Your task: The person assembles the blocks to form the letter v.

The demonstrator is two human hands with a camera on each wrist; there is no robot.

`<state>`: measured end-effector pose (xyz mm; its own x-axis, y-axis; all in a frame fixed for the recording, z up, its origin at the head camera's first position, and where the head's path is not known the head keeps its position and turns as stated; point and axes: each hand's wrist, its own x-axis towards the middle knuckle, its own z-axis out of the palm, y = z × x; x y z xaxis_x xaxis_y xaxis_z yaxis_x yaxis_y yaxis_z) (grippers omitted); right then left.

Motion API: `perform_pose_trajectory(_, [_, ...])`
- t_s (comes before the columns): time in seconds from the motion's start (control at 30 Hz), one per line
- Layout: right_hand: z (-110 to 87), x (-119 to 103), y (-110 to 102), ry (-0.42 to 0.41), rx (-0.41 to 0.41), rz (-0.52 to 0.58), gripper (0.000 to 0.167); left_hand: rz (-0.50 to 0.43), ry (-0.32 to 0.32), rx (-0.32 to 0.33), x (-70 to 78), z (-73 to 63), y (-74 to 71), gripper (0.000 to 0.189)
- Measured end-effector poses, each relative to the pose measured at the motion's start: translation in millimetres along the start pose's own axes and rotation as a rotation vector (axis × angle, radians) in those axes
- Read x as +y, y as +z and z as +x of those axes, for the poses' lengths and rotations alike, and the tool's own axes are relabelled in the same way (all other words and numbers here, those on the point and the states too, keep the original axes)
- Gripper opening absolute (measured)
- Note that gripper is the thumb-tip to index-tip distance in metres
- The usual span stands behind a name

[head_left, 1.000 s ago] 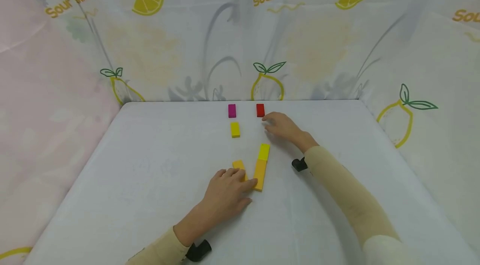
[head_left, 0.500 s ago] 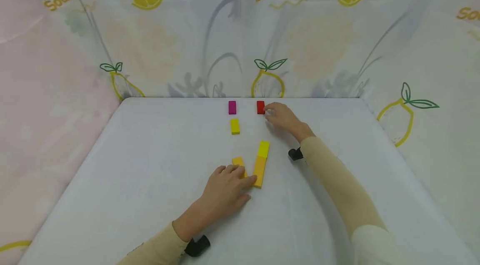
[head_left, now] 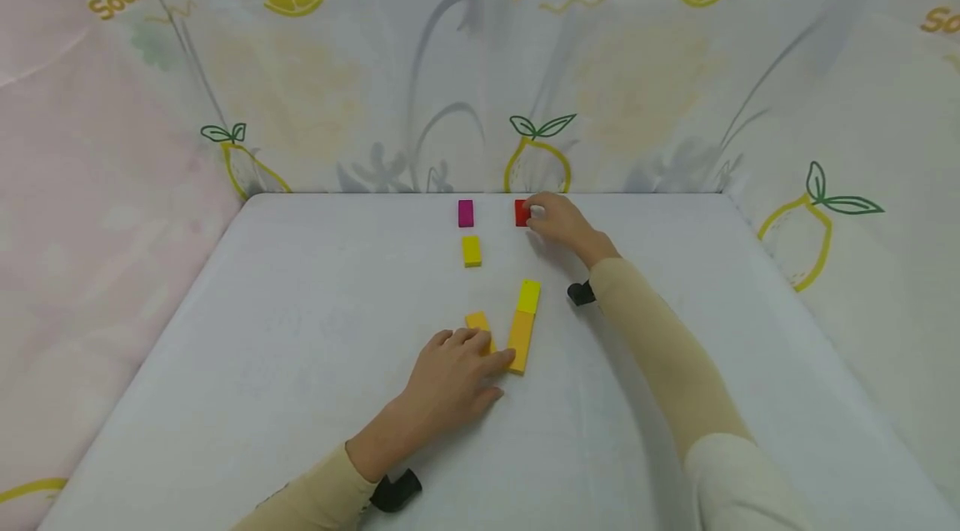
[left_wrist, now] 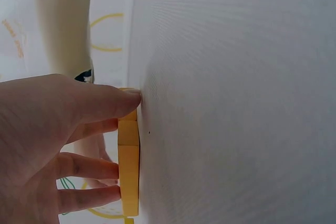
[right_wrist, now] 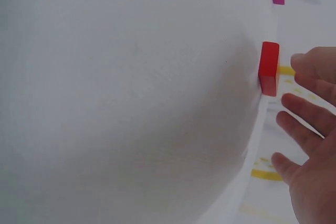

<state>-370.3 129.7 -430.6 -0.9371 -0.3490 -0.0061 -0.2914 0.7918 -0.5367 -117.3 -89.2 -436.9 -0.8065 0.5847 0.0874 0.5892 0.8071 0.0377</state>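
Note:
My left hand (head_left: pixel 453 373) rests over an orange block (head_left: pixel 477 320), covering part of it. Its index fingertip reaches the near end of a second orange block (head_left: pixel 521 341), which has a bright yellow block (head_left: pixel 529 296) at its far end. In the left wrist view, extended fingers touch the top of an orange block (left_wrist: pixel 129 177). At the back of the table, my right hand (head_left: pixel 561 222) overlaps the right side of a red block (head_left: pixel 521 212). The right wrist view shows the fingers spread, with a gap between them and that red block (right_wrist: pixel 269 61).
A magenta block (head_left: pixel 466 213) lies left of the red one near the table's back edge. Nearer stands a yellow block (head_left: pixel 471 251). The white table (head_left: pixel 247 364) ends at a lemon-print cloth (head_left: pixel 360 97) hanging behind and along the sides.
My right hand has moved away from me, from just in front of the red block to over its right side. The left hand stays on the orange blocks.

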Motion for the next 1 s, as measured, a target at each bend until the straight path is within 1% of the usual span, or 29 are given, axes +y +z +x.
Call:
perform_pose_trajectory(0.13, [6.5, -4, -1, 0.001, -0.009, -0.024, 0.038, 0.004, -0.006, -0.003, -0.6, -0.4, 0.2, 0.047])
perform_pose_trajectory(0.33, [13.6, -8, -2, -0.012, -0.036, -0.103, 0.042, -0.004, 0.000, -0.001, -1.4, -1.9, -0.1, 0.047])
perform_pose_trajectory(0.47, [17.1, -11, -3, -0.011, -0.033, -0.104, 0.042, -0.004, 0.002, 0.006, -2.0, -2.3, -1.4, 0.046])
perform_pose_trajectory(0.67, [25.5, -13, -4, -0.003, -0.075, -0.122, 0.046, 0.001, 0.001, 0.012, -2.8, -2.1, -2.1, 0.045])
perform_pose_trajectory(0.87, [27.4, -13, -5, 0.020, -0.106, -0.125, 0.048, 0.002, 0.010, 0.015, -2.6, -2.0, -2.1, 0.045])
perform_pose_trajectory(1.0, [28.0, -14, -5, 0.009, -0.122, -0.141, 0.048, 0.002, 0.007, 0.019, -2.3, -2.2, -2.1, 0.045])
